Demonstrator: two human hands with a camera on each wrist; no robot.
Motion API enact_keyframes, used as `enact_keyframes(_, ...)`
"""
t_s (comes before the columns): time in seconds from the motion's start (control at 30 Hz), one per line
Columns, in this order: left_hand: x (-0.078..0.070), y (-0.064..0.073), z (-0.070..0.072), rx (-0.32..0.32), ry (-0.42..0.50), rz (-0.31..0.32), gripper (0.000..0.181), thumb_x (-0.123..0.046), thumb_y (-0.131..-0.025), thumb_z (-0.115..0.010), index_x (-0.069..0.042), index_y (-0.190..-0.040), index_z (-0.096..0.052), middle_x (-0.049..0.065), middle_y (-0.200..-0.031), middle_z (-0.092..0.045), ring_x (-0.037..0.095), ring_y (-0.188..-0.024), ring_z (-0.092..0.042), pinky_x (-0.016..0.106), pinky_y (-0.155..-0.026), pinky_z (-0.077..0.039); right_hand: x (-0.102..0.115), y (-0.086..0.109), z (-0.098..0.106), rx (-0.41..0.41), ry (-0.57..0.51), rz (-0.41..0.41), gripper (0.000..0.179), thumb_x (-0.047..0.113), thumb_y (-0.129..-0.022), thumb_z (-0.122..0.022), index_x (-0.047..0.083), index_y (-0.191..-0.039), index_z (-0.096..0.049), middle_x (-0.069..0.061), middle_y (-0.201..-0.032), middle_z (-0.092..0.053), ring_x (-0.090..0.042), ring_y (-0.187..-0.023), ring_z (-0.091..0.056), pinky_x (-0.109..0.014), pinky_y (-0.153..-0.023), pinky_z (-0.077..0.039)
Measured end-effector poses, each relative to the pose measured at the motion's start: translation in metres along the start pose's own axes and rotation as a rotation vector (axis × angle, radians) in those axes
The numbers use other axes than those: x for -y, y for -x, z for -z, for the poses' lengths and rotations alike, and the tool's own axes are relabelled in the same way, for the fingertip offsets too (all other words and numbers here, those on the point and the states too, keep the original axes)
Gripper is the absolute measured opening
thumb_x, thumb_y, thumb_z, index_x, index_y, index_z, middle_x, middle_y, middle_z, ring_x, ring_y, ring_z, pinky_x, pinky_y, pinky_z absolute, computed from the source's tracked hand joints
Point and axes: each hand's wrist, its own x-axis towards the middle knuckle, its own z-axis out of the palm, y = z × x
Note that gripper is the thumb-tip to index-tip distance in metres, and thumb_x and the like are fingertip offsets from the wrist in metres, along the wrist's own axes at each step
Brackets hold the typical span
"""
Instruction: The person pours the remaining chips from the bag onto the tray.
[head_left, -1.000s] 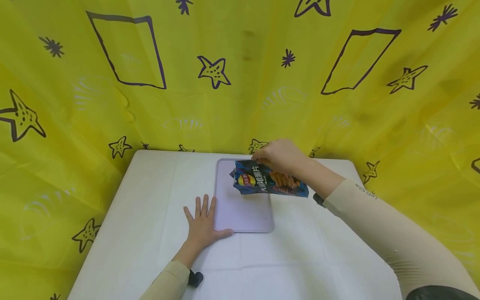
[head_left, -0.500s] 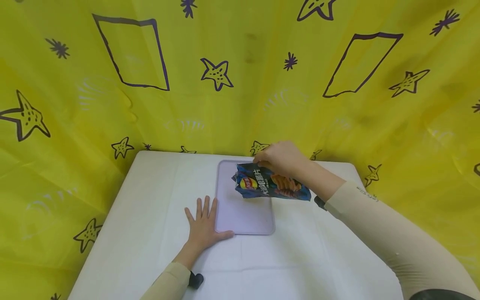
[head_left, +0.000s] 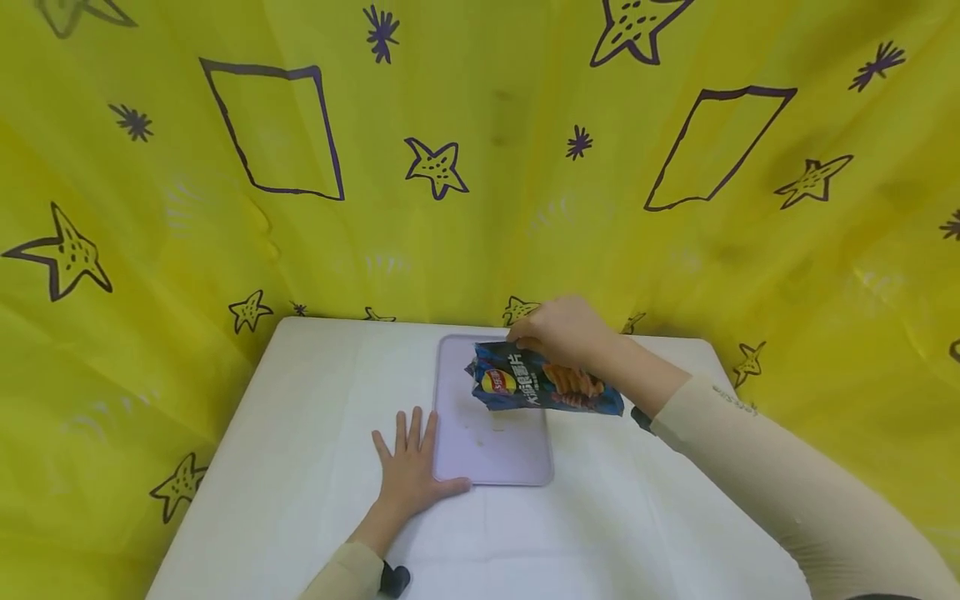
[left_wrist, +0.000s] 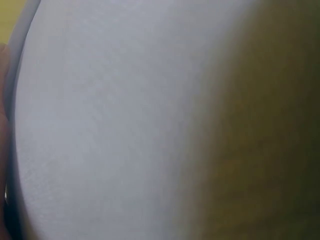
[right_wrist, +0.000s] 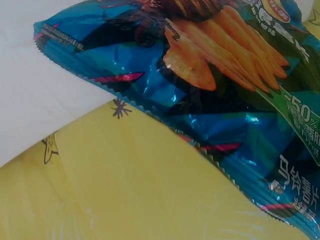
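Lay's potato-chip bag [head_left: 540, 385], pinched by the right hand [head_left: 568, 332] above likely crumbs [head_left: 480, 442] on a lilac tray [head_left: 517, 467] the splayed left hand [head_left: 408, 475] touches, could spill past it if shaken.

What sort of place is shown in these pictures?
Probably a makeshift indoor setup for recording: a yellow starfish-patterned curtain hangs just behind a white table with a lilac tray on it.
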Motion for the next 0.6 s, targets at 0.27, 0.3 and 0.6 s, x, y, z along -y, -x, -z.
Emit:
enact_keyframes(0.27, -0.0014, 0.0069, -0.0042, -0.015, -0.021, -0.012, 0.13, -0.096, -0.063, -0.052, -0.014, -0.159, -0.024, 0.018, -0.165, -0.018, 0.047, -0.151, -0.009, 0.081, -0.107, -0.003, 0.0034, 0.0055, -0.0044, 0.003, 0.019, 0.007, 0.012, 0.027, -0.089, -0.076, 0.026, -0.101, -0.081, 0.007, -0.089, -0.078, -0.012, -0.074, -0.073, -0.03, -0.06, -0.058)
enact_keyframes(0.3, -0.0017, 0.0075, -0.0039, -0.019, -0.023, -0.011, 0.13, -0.096, -0.063, -0.052, -0.014, -0.159, -0.024, 0.018, -0.165, -0.019, 0.046, -0.151, -0.009, 0.08, -0.107, -0.003, 0.0037, 0.0057, -0.0046, 0.009, 0.022, 0.005, 0.012, 0.028, -0.09, -0.075, 0.027, -0.101, -0.081, 0.007, -0.089, -0.078, -0.012, -0.075, -0.073, -0.03, -0.061, -0.058)
enact_keyframes(0.6, -0.0014, 0.0037, -0.0003, -0.039, -0.045, -0.018, 0.129, -0.095, -0.063, -0.053, -0.013, -0.159, -0.025, 0.018, -0.165, -0.019, 0.046, -0.151, -0.011, 0.08, -0.107, -0.005, 0.0034, 0.003, 0.0036, 0.022, 0.001, -0.007, 0.014, 0.025, -0.091, -0.074, 0.024, -0.103, -0.08, 0.006, -0.091, -0.078, -0.014, -0.076, -0.073, -0.032, -0.065, -0.059)
